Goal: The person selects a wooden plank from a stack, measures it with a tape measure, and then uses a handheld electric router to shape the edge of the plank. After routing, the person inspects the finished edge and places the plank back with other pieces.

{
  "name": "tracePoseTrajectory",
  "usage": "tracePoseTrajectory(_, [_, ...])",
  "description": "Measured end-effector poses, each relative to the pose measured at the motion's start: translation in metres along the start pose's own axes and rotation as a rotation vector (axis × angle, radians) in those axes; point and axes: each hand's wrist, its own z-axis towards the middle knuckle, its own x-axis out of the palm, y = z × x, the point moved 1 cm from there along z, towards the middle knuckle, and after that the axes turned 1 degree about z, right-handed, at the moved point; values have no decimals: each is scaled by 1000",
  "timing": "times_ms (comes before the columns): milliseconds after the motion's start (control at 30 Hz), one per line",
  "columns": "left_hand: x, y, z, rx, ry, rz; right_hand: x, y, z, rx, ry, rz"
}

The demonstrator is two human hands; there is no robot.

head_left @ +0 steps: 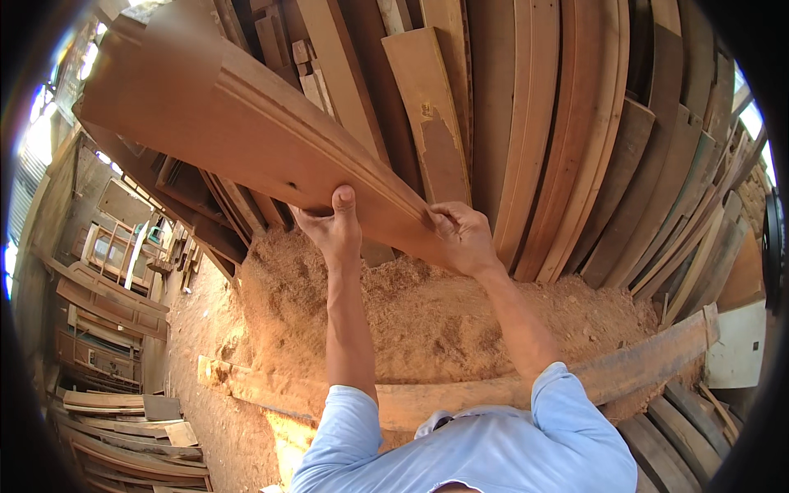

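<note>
A long, wide reddish-brown wooden plank point(246, 123) with a grooved edge slants from the upper left down to the middle of the head view. Under its lower edge my left hand point(333, 226) supports it, the thumb pressed on the face and the other fingers mostly hidden behind. My right hand point(464, 237) grips the plank's near right end, its fingers curled over the edge. A small dark hole shows in the wood left of my left thumb. The far upper end of the plank is blurred.
Many upright boards point(567, 123) lean side by side at the back and right. Sawdust point(411, 320) is heaped below the plank, behind a low wooden beam point(460, 394) on the ground. Stacked timber point(131, 435) and wooden frames point(115, 287) stand at the left.
</note>
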Motion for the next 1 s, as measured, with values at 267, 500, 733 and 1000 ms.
tracePoseTrajectory(267, [49,3,33,11,130,-39,-43,-124,-140,389,251,-257])
tracePoseTrajectory(500, [89,55,64,-128,396,-70,-90,-183,-293,638,478,-468])
tracePoseTrajectory(733, [157,83,86,-104,570,-245,-125,-193,-360,791,366,-632])
tracePoseTrajectory(1000, [223,139,57,-142,660,850,-135,-175,-367,833,238,-617])
